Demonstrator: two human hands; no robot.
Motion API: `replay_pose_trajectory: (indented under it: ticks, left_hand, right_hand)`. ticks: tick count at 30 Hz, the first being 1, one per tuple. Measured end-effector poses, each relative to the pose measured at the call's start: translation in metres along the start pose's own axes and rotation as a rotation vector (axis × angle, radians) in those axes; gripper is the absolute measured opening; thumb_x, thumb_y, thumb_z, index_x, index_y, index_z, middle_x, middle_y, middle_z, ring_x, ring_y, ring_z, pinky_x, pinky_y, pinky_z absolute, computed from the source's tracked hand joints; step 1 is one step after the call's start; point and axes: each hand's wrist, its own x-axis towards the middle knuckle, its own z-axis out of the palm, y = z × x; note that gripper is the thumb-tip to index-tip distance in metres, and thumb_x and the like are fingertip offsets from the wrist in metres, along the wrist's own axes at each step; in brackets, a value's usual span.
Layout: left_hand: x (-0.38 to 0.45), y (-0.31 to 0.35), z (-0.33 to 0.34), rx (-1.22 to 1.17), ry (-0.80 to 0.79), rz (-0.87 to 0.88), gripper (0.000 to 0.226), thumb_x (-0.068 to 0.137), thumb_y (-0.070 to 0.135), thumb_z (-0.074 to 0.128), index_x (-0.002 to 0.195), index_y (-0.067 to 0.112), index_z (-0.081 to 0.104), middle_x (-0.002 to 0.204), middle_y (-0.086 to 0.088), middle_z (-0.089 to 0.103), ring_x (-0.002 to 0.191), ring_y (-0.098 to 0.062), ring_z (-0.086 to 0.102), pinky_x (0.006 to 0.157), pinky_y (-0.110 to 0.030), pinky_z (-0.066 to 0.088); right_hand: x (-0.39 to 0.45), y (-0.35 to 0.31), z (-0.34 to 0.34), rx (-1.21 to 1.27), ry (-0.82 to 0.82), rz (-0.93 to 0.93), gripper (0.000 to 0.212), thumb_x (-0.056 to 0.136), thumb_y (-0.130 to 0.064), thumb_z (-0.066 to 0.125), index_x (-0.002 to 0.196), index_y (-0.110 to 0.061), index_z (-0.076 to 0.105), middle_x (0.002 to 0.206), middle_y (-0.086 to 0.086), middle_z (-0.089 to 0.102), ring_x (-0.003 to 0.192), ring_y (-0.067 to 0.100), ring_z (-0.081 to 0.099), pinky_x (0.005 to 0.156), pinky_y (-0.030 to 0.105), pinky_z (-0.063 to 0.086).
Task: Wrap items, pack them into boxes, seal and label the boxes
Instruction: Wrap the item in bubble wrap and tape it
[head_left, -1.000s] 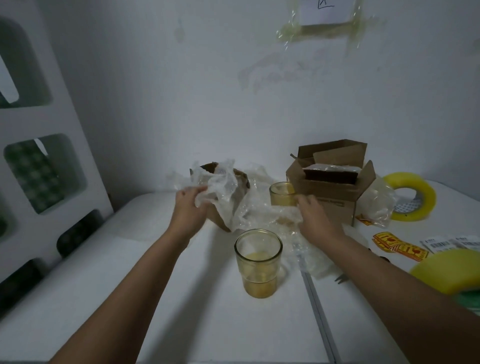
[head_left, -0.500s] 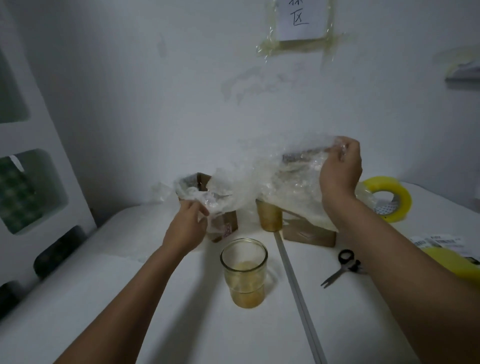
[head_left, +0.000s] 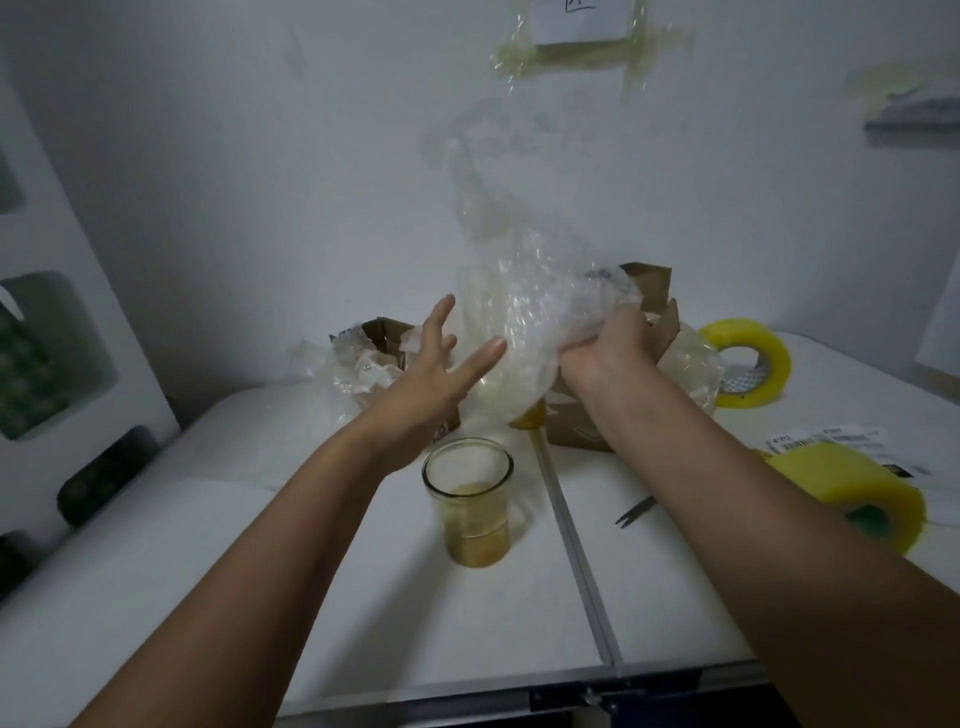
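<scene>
right hand raised above the table, fingers curled into a bunched sheet of bubble wrap; the free end of the sheet stands up in front of the wall, blurred. left hand just beside the sheet, palm turned toward it, fingers straight and spread — it holds nothing, and whether the fingertips touch the plastic cannot be told.

glass, amber-tinted, upright on the table below and between the two hands, unwrapped. second glass behind it, only its base showing under the hanging wrap. left box, open, behind the left hand, with more crumpled wrap spilling from it. right box, open, flaps up, behind the right hand and largely hidden by hand and wrap.

tape roll, yellowish, on the table to the right of the right box; a second tape nearer, at the right forearm. labels lie flat between the two rolls. scissors — only the blade tips show beside the right forearm. a metal seam runs down the table just right of the near glass.
</scene>
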Motion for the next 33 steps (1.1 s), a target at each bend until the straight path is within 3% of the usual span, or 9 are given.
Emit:
replay_pose_trajectory:
  ticks: [2, 4, 6, 10, 13, 16, 20, 25, 33]
  left_hand:
    - [-0.001, -0.003, 0.004, -0.108, -0.008, 0.022, 0.1, 0.07, 0.055, 0.082, 0.138, 0.071, 0.009, 0.16, 0.003, 0.026, 0.137, -0.02, 0.045, 0.108, -0.045, 0.04]
    - [0.0, -0.007, 0.006, -0.232, 0.065, 0.07, 0.104, 0.079, 0.027, 0.082, 0.143, 0.063, 0.008, 0.148, 0.001, 0.044, 0.12, -0.017, 0.061, 0.102, -0.045, 0.049]
    - [0.002, -0.01, -0.003, -0.332, 0.165, 0.121, 0.1, 0.083, 0.012, 0.077, 0.147, 0.055, 0.012, 0.144, -0.001, 0.047, 0.115, -0.019, 0.065, 0.101, -0.044, 0.051]
    - [-0.001, -0.024, -0.04, -0.287, 0.283, 0.182, 0.092, 0.072, 0.02, 0.085, 0.129, 0.068, 0.032, 0.151, -0.002, 0.038, 0.123, -0.025, 0.059, 0.104, -0.047, 0.048]
    - [-0.007, -0.038, -0.056, -0.259, 0.345, 0.188, 0.091, 0.075, 0.013, 0.083, 0.127, 0.066, 0.03, 0.15, -0.002, 0.04, 0.124, -0.021, 0.058, 0.103, -0.047, 0.048]
    - [-0.013, -0.05, -0.058, -0.255, 0.341, 0.165, 0.094, 0.074, 0.013, 0.083, 0.13, 0.064, 0.027, 0.153, 0.003, 0.037, 0.126, -0.02, 0.056, 0.103, -0.046, 0.049]
    - [-0.021, -0.061, -0.056, -0.253, 0.347, 0.132, 0.097, 0.079, 0.006, 0.079, 0.136, 0.058, 0.021, 0.154, 0.006, 0.035, 0.126, -0.018, 0.055, 0.101, -0.044, 0.05]
    - [-0.031, -0.069, -0.052, -0.325, 0.367, 0.097, 0.096, 0.083, -0.005, 0.07, 0.143, 0.052, 0.021, 0.149, 0.008, 0.038, 0.121, -0.021, 0.059, 0.095, -0.043, 0.054]
    - [-0.042, -0.087, -0.04, -0.426, 0.382, 0.022, 0.101, 0.083, -0.01, 0.067, 0.148, 0.049, 0.018, 0.147, 0.009, 0.04, 0.119, -0.019, 0.06, 0.096, -0.043, 0.054]
  right_hand:
    - [-0.002, 0.008, 0.005, 0.104, -0.021, 0.057, 0.02, 0.102, -0.016, 0.044, 0.1, -0.009, 0.063, 0.131, 0.017, 0.06, 0.111, 0.028, 0.063, 0.096, 0.041, 0.053]
    - [-0.008, 0.016, 0.009, 0.09, -0.115, 0.076, 0.025, 0.101, -0.016, 0.048, 0.121, -0.005, 0.06, 0.116, 0.015, 0.065, 0.104, 0.027, 0.065, 0.09, 0.036, 0.056]
    - [-0.013, 0.022, 0.007, -0.074, -0.211, 0.066, 0.03, 0.103, -0.022, 0.046, 0.125, -0.006, 0.057, 0.107, 0.011, 0.064, 0.098, 0.023, 0.064, 0.09, 0.033, 0.055]
    - [-0.008, 0.032, -0.022, -0.839, -0.306, -0.025, 0.033, 0.101, -0.031, 0.05, 0.127, -0.011, 0.052, 0.108, 0.003, 0.062, 0.099, 0.015, 0.06, 0.09, 0.03, 0.052]
    - [-0.013, 0.036, -0.048, -1.397, -0.604, 0.132, 0.061, 0.089, -0.045, 0.065, 0.14, -0.021, 0.042, 0.132, -0.004, 0.048, 0.119, 0.014, 0.05, 0.096, 0.029, 0.046]
    - [-0.027, 0.04, -0.055, -1.649, -0.865, 0.243, 0.09, 0.076, -0.061, 0.07, 0.149, -0.031, 0.026, 0.135, -0.011, 0.034, 0.135, 0.015, 0.036, 0.108, 0.031, 0.035]
    - [-0.03, 0.057, -0.062, -1.937, -1.02, 0.031, 0.105, 0.071, -0.06, 0.076, 0.152, -0.036, 0.013, 0.156, -0.004, 0.023, 0.14, 0.02, 0.032, 0.112, 0.035, 0.033]
    - [-0.028, 0.068, -0.082, -1.791, -0.894, -0.15, 0.089, 0.07, -0.058, 0.077, 0.142, -0.033, 0.031, 0.139, -0.003, 0.037, 0.127, 0.015, 0.043, 0.103, 0.039, 0.043]
    - [-0.013, -0.017, -0.038, -1.176, -0.308, -0.431, 0.07, 0.078, -0.068, 0.062, 0.131, -0.026, 0.044, 0.115, -0.001, 0.06, 0.098, 0.015, 0.063, 0.079, 0.031, 0.052]
